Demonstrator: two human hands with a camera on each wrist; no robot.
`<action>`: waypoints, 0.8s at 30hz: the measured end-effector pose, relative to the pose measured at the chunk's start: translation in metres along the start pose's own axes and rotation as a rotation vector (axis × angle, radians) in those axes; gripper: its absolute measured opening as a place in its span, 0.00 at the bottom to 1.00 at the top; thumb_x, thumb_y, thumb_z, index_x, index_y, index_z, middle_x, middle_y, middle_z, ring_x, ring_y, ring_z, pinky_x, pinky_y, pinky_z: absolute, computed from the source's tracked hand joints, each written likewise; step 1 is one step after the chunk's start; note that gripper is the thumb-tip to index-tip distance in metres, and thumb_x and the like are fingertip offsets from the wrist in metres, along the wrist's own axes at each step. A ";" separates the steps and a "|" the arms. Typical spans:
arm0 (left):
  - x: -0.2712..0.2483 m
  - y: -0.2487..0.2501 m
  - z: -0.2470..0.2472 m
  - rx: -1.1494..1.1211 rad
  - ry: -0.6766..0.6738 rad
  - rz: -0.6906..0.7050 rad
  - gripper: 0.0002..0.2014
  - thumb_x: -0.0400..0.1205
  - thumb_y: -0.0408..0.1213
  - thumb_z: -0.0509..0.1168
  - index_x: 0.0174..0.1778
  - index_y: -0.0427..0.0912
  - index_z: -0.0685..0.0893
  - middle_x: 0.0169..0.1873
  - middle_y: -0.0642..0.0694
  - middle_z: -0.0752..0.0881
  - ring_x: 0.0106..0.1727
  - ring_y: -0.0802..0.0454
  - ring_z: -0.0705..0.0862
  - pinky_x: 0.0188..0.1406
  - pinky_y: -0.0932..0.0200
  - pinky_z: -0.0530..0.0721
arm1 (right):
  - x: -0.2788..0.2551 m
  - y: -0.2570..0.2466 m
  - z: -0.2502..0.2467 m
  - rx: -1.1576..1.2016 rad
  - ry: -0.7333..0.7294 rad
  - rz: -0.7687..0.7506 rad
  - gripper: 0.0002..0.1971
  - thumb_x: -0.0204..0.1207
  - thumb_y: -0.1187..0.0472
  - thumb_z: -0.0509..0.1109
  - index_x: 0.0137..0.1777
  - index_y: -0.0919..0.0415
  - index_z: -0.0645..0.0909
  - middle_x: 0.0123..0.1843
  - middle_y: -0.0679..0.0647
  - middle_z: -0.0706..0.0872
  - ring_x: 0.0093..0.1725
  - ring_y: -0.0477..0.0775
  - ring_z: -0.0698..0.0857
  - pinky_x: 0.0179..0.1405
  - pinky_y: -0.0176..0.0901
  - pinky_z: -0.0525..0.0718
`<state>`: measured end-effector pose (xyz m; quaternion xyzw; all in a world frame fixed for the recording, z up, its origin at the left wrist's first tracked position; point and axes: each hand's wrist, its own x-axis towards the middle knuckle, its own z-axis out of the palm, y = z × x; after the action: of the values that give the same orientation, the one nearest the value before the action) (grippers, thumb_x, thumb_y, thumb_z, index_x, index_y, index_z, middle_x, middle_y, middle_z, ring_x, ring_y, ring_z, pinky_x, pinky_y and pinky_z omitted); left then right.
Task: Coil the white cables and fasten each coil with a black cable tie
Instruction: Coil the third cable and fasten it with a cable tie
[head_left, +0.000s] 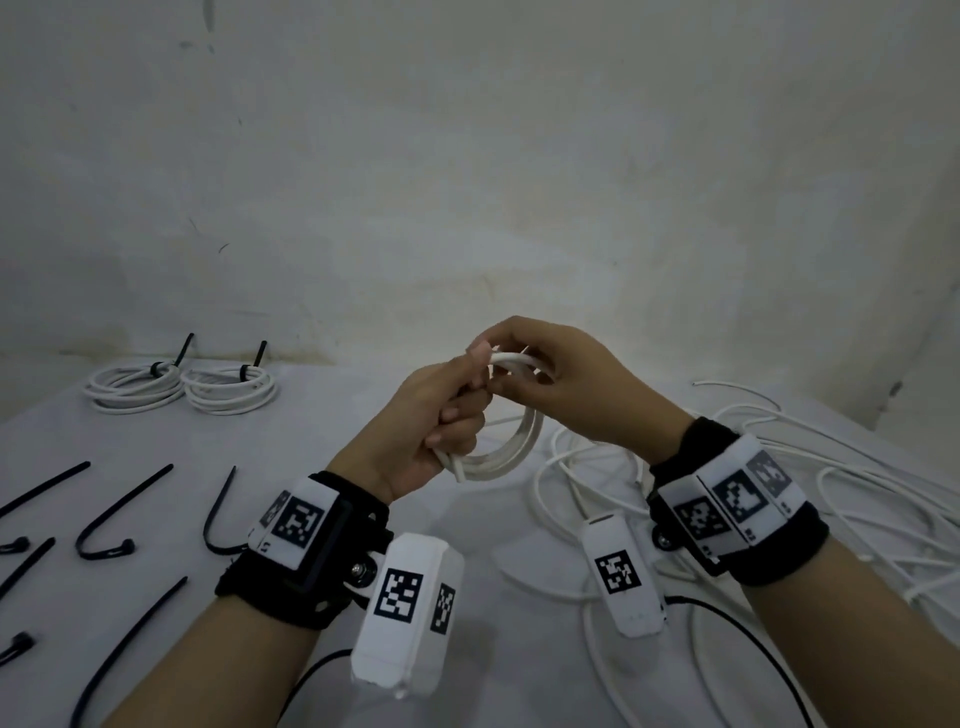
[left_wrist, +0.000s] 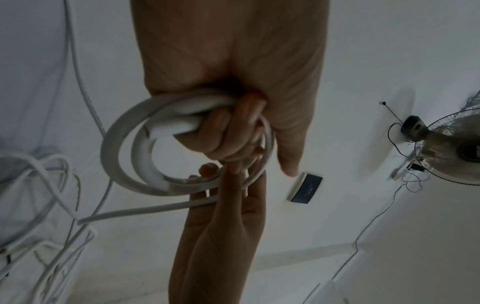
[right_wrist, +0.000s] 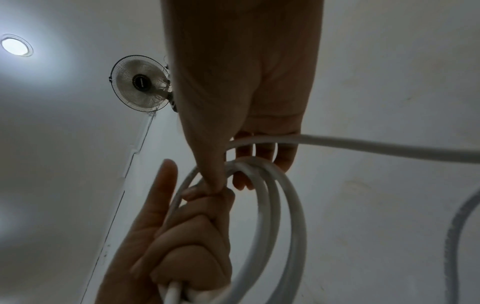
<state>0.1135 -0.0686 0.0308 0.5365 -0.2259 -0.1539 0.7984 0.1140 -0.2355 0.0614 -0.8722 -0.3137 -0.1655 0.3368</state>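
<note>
A white cable coil (head_left: 511, 449) of a few loops hangs in the air above the table's middle. My left hand (head_left: 454, 413) grips its left side, fingers curled around the bundled loops (left_wrist: 179, 115), index finger pointing out. My right hand (head_left: 527, 374) pinches the top of the coil between thumb (right_wrist: 211, 164) and fingers. From that hand a loose strand (right_wrist: 389, 149) of the same cable trails down to the pile. Several black cable ties (head_left: 122, 512) lie on the table at the left. Neither hand holds a tie.
Two finished coils (head_left: 132, 387) (head_left: 231, 389), each bound with a black tie, lie at the back left by the wall. A tangle of loose white cables (head_left: 779, 467) covers the table's right side. Black cords run under both forearms at the near edge.
</note>
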 end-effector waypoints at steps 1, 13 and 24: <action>0.000 0.001 0.001 0.034 0.018 0.008 0.16 0.74 0.51 0.63 0.31 0.44 0.67 0.17 0.54 0.61 0.13 0.63 0.58 0.14 0.71 0.57 | 0.001 0.001 0.000 -0.030 -0.007 0.007 0.14 0.74 0.72 0.70 0.57 0.57 0.82 0.41 0.42 0.83 0.41 0.39 0.81 0.39 0.28 0.74; 0.001 0.010 -0.007 0.097 0.059 0.068 0.12 0.74 0.45 0.62 0.36 0.38 0.79 0.21 0.53 0.66 0.19 0.61 0.66 0.19 0.71 0.68 | -0.002 -0.001 -0.012 0.124 -0.170 0.022 0.28 0.78 0.81 0.57 0.70 0.53 0.77 0.50 0.55 0.86 0.45 0.51 0.90 0.51 0.45 0.88; 0.003 0.002 0.004 -0.088 0.071 0.011 0.27 0.76 0.64 0.50 0.31 0.42 0.72 0.17 0.55 0.61 0.15 0.62 0.60 0.16 0.70 0.60 | -0.003 -0.004 0.005 0.304 -0.047 0.097 0.11 0.86 0.63 0.59 0.63 0.62 0.79 0.41 0.58 0.83 0.30 0.53 0.86 0.32 0.38 0.81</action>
<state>0.1142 -0.0725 0.0345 0.5045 -0.1936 -0.1401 0.8296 0.1098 -0.2310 0.0577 -0.8291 -0.3004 -0.0792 0.4649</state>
